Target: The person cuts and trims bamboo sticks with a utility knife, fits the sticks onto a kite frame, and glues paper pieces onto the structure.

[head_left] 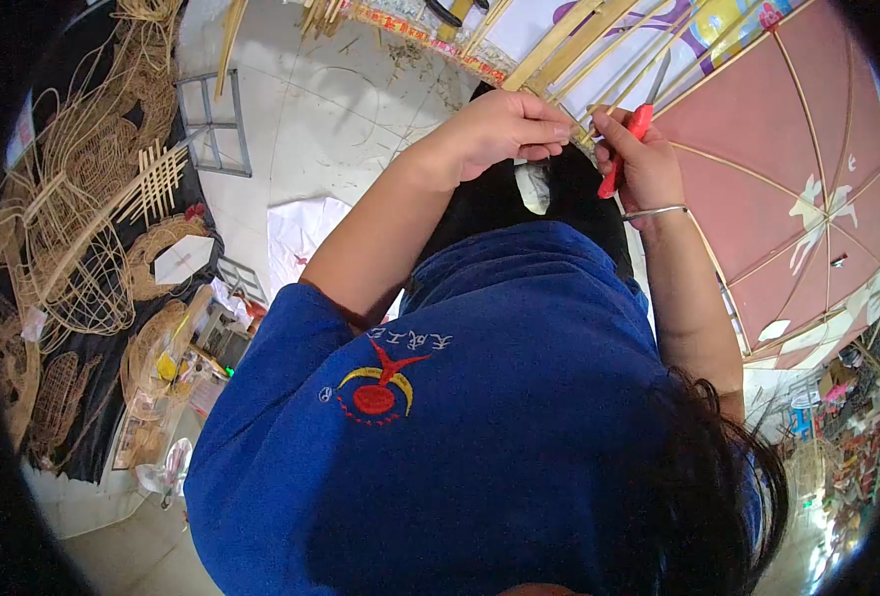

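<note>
My right hand (644,164) is closed around a knife with a red handle (639,124), its pale blade (661,74) pointing up and away from me. The thumb and forefinger of that hand are pinched together, close to the ends of some bamboo strips. To its left, my left hand (519,129) is closed in a pinch, the thumb pressed to the fingers. Whatever lies in that pinch is too small to make out. A small gap separates the two hands, which are held over my dark-clothed lap. Long bamboo strips (569,45) lie just beyond them.
A pink umbrella-like panel with ribs (758,149) stands at right. Woven wicker pieces (92,268) hang or lie on black cloth at left. A grey metal frame (215,124) is on the tiled floor (301,109), with scattered shavings. Black-handled tools (447,12) lie at the top.
</note>
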Demonstrator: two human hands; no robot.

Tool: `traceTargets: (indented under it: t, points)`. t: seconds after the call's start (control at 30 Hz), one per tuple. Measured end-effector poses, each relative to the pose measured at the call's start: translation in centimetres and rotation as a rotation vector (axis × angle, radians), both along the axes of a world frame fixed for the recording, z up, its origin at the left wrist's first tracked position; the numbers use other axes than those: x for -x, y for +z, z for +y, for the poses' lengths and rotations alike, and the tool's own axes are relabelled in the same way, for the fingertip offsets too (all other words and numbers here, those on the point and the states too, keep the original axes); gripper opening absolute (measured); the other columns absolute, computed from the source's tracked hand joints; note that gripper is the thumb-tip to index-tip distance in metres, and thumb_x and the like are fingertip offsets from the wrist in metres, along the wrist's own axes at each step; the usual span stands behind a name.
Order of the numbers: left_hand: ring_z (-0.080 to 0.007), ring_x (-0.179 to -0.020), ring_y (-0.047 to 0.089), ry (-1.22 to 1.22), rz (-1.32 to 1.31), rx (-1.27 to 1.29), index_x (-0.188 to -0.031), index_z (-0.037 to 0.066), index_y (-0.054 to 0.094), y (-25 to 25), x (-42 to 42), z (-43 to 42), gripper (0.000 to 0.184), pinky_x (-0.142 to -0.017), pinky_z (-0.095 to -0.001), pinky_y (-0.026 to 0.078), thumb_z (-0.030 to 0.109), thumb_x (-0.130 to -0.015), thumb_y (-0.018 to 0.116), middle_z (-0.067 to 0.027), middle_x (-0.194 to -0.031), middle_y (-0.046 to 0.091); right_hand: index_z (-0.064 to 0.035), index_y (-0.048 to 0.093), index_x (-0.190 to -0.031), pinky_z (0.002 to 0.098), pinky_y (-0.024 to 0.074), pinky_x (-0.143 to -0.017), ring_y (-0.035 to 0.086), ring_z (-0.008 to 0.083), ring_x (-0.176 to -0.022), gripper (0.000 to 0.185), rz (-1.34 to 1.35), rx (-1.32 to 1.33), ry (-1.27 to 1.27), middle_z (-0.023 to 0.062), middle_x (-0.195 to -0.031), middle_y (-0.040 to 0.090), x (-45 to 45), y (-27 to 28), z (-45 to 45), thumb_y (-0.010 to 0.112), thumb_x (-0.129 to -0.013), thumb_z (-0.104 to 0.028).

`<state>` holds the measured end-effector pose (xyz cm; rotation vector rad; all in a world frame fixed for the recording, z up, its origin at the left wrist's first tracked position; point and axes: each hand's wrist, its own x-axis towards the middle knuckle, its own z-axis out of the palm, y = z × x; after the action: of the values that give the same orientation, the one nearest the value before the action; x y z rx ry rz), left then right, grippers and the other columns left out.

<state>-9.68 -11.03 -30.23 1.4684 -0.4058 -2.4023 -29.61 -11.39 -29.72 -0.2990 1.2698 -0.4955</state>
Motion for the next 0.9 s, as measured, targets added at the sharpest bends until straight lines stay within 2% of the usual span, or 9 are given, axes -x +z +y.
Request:
traceTargets:
  t: [0.1, 0.33, 0.5, 0.6, 0.7, 0.8, 0.9]
  points:
    - [-0.0101, -0.082, 0.061, 0.058, 0.007, -0.021, -0.101, 0.001, 0.067, 1.0, 0.4, -0.1, 0.02, -0.077, -0.0231, 0.051, 0.016, -0.088, 0.065, -0.0041, -0.092, 0.066, -0.0057, 0.06, -0.084, 0.02, 0.0388, -0.049, 0.05, 0.0072, -0.054, 0.021, -0.033, 0.036, 0.012, -0.0005, -0.063, 0.054, -0.1, 0.4, -0.2, 0.071, -0.084, -0.024]
    - [-0.0096, -0.08, 0.061, 0.027, 0.008, -0.006, -0.098, 0.002, 0.068, 1.2, 0.4, -0.1, 0.019, -0.075, -0.0229, 0.051, 0.018, -0.088, 0.066, -0.0029, -0.089, 0.066, -0.0068, 0.06, -0.081, 0.0196, 0.0363, -0.041, 0.05, 0.006, -0.05, 0.023, 0.113, 0.033, 0.179, 0.0003, -0.063, 0.059, -0.1, 2.0, -0.7, 0.071, -0.084, -0.027]
    - [-0.0095, -0.078, 0.061, 0.029, 0.019, 0.02, -0.097, 0.002, 0.068, 1.1, 0.5, 0.0, 0.018, -0.071, -0.0221, 0.05, 0.018, -0.089, 0.064, -0.0034, -0.086, 0.066, -0.0067, 0.061, -0.081, 0.0198, 0.0352, -0.038, 0.05, 0.0055, -0.049, 0.021, 0.121, 0.047, 0.243, 0.0015, -0.064, 0.061, 0.5, 1.6, -0.8, 0.071, -0.084, -0.025]
    - [-0.0084, -0.078, 0.061, -0.061, 0.004, 0.085, -0.1, 0.004, 0.067, 1.1, 0.4, -0.1, 0.02, -0.074, -0.0226, 0.05, 0.02, -0.09, 0.063, -0.0017, -0.087, 0.066, -0.0069, 0.061, -0.079, 0.02, 0.0351, -0.038, 0.05, 0.0055, -0.05, 0.02, 0.122, 0.05, 0.251, 0.0016, -0.064, 0.061, 0.5, 1.7, -0.9, 0.07, -0.084, -0.024]
    - [-0.0096, -0.078, 0.061, -0.126, -0.047, 0.282, -0.1, 0.0, 0.066, 0.6, 0.7, 0.5, 0.02, -0.071, -0.0233, 0.05, 0.017, -0.091, 0.061, -0.0019, -0.086, 0.065, -0.007, 0.061, -0.078, 0.0202, 0.0346, -0.038, 0.05, 0.0055, -0.05, 0.02, 0.157, 0.049, 0.287, 0.0019, -0.064, 0.062, 0.6, 1.7, -1.0, 0.07, -0.084, -0.023]
    - [-0.0143, -0.075, 0.063, -0.09, -0.205, 0.393, -0.096, 0.001, 0.068, -2.1, 0.5, 0.8, 0.019, -0.069, -0.0264, 0.05, 0.018, -0.089, 0.062, -0.0054, -0.085, 0.066, -0.0064, 0.061, -0.078, 0.021, 0.0359, -0.04, 0.051, 0.0062, -0.05, 0.02, 0.243, 0.031, 0.311, 0.0021, -0.064, 0.062, 0.9, 0.8, -1.1, 0.07, -0.084, -0.023]
    - [-0.0215, -0.074, 0.063, -0.285, -0.833, 0.865, -0.091, 0.005, 0.069, -3.8, 1.4, -0.5, 0.018, -0.068, -0.0318, 0.05, 0.021, -0.084, 0.066, -0.0097, -0.083, 0.066, -0.0047, 0.061, -0.078, 0.0233, 0.0394, -0.044, 0.053, 0.0081, -0.05, 0.022, 0.38, 0.043, 0.34, 0.0026, -0.062, 0.061, 0.8, -0.4, -1.0, 0.07, -0.083, -0.024]
